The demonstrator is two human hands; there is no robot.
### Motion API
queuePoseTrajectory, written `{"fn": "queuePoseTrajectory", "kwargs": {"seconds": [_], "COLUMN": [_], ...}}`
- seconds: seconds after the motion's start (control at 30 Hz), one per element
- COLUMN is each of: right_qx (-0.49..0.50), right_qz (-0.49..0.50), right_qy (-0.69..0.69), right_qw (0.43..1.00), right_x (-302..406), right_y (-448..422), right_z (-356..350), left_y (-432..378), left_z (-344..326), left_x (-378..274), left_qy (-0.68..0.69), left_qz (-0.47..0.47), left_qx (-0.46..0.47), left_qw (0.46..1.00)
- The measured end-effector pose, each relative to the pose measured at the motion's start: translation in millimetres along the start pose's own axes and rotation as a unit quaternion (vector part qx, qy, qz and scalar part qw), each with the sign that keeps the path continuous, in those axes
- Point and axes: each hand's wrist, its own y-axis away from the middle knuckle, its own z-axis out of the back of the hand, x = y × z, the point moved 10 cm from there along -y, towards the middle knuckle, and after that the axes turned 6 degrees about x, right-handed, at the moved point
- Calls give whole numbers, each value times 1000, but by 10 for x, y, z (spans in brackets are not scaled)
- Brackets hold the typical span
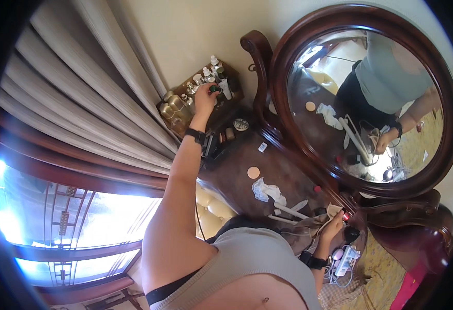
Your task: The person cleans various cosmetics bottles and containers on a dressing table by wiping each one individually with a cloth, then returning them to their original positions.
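My left hand reaches over a wooden tray of bottles on the dressing table. Its fingers grip a small dark-green round container above the tray's contents. White-capped bottles, a pale tube and gold bottles surround it. At the table's right end, my right hand is closed around a brown cloth. A small red object is at its fingertips; whether it is held is unclear. A hair straightener lies just left of the cloth.
The oval mirror stands behind the table. A white lace cloth, a round beige pad and a patterned round compact lie on the tabletop. A white power strip with tangled cords is by my right wrist. Curtains hang at left.
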Motion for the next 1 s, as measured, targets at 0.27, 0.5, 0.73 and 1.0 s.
{"fn": "queuePoseTrajectory", "kwargs": {"seconds": [0.27,0.5,0.73,1.0], "right_qx": [29,30,32,36], "right_qz": [-21,-5,30,-10], "right_qy": [14,55,47,70], "right_qw": [999,998,998,997], "right_x": [-37,249,257,261], "right_y": [-25,49,-48,-75], "right_z": [-100,-156,50,109], "left_y": [-313,-231,-225,-284], "left_z": [-278,-506,-612,-620], "left_x": [219,163,127,566], "left_qy": [-156,-240,-263,-212], "left_qz": [17,16,-47,-125], "left_qx": [59,55,31,-18], "left_qw": [986,969,963,969]}}
